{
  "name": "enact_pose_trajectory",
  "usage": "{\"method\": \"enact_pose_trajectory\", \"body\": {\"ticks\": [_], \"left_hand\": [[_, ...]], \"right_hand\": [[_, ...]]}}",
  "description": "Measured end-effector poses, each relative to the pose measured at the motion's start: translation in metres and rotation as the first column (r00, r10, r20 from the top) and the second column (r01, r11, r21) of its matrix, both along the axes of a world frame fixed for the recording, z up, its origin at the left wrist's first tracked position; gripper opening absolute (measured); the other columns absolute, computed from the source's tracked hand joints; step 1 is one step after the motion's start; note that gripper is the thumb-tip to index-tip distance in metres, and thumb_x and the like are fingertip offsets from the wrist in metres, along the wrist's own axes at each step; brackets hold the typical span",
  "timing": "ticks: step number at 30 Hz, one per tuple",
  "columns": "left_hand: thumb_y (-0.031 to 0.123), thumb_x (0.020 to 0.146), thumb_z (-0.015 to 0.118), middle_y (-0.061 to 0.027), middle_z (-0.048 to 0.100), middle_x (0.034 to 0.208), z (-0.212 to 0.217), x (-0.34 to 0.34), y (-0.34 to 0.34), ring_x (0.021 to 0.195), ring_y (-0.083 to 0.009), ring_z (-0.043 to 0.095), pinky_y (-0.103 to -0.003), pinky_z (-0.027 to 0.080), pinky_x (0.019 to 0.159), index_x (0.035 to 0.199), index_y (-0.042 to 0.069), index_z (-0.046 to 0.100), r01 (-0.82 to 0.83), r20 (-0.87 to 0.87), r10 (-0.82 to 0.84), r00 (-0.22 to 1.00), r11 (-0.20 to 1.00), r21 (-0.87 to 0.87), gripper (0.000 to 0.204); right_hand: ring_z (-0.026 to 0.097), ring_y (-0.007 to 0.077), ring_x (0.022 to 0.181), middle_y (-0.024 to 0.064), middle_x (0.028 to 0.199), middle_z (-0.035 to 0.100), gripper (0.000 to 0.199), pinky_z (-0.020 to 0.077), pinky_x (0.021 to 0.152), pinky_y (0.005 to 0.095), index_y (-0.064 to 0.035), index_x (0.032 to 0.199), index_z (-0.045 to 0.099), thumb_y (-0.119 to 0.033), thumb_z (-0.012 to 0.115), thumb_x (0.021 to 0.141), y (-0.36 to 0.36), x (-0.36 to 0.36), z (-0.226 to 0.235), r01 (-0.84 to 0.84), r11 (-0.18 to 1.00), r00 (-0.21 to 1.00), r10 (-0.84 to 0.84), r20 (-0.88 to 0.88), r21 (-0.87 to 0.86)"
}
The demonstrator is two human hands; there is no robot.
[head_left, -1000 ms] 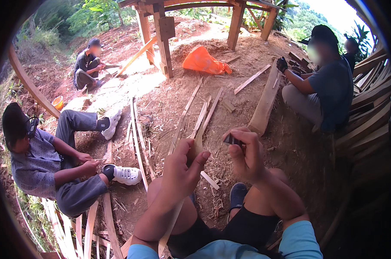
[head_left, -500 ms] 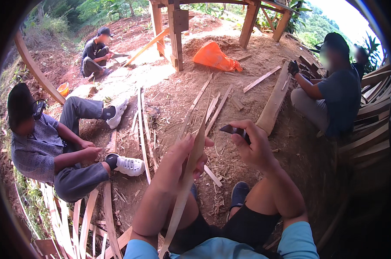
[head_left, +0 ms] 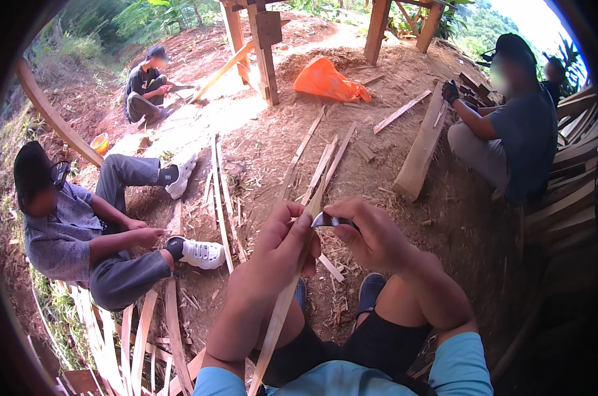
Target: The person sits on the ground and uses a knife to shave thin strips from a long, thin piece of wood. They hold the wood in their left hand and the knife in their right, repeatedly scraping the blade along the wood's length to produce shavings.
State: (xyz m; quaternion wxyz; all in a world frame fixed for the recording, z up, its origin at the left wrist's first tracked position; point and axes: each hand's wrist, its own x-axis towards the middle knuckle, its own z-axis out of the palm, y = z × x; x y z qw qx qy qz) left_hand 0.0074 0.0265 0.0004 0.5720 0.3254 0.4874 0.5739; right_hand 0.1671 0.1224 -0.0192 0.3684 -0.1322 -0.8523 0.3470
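Left hand is closed around a long pale bamboo strip, gripping it near its upper part with the thumb lying along the top. The strip's long axis runs from low at the person's lap, between the knees, up and slightly rightward to its tip just above the two hands; it is tilted away from the body, not flat on the ground. Right hand is closed on a small knife whose blade points left and meets the strip's right edge just beyond the left fingers. The two hands sit close together, nearly touching, with the strip between them; the left hand is the one carrying it, the right lies to its right side. Whether the blade has bitten into the edge cannot be told.
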Motion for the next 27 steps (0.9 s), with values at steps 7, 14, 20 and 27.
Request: {"method": "enact_pose_trajectory", "body": {"ticks": [7,14,20,27], "left_hand": [[0.015,0.099,0.04,-0.0026,0.051,0.063,0.001,0.018,0.006,0.044,-0.0068,0.045,-0.02,0.037,0.039,0.098,0.007,0.038,-0.002,-0.176,0.016,0.984,0.997,0.081,0.009],[0.015,0.1,0.039,-0.001,0.048,0.06,-0.002,0.021,0.004,0.044,-0.0053,0.042,-0.019,0.033,0.038,0.1,0.008,0.038,0.011,-0.186,0.018,0.982,0.988,0.154,0.007],[0.016,0.1,0.037,0.0004,0.046,0.059,-0.002,0.022,0.003,0.043,-0.0045,0.04,-0.019,0.031,0.038,0.107,0.008,0.04,-0.015,-0.157,0.039,0.987,0.988,0.151,0.011],[0.01,0.099,0.039,0.0037,0.044,0.057,0.002,0.026,-0.005,0.045,-0.0023,0.039,-0.018,0.03,0.04,0.108,0.004,0.044,-0.064,-0.303,0.11,0.947,0.986,0.157,0.012]], "right_hand": [[0.064,0.0313,0.077,0.0151,0.088,0.06,0.02,0.0497,0.062,0.0366,-0.0024,0.106,0.054,-0.002,0.058,0.086,0.003,0.009,-0.009,0.003,0.999,0.993,-0.009,-0.117,-0.052],[0.065,0.0301,0.077,0.0159,0.091,0.06,0.026,0.0502,0.062,0.0351,-0.0028,0.111,0.052,-0.007,0.06,0.087,0.005,0.01,-0.014,0.032,0.999,0.993,-0.03,-0.113,0.015],[0.061,0.0204,0.078,0.0118,0.09,0.06,0.046,0.0476,0.072,0.0329,-0.0041,0.128,0.039,-0.023,0.059,0.091,0.004,0.009,-0.011,-0.144,0.907,0.977,0.067,-0.203,-0.397],[0.057,0.0157,0.079,0.0097,0.088,0.06,0.057,0.0468,0.074,0.0315,-0.0048,0.14,0.036,-0.015,0.061,0.089,0.008,0.009,-0.001,-0.174,0.919,0.985,0.159,-0.071,-0.354]]}}
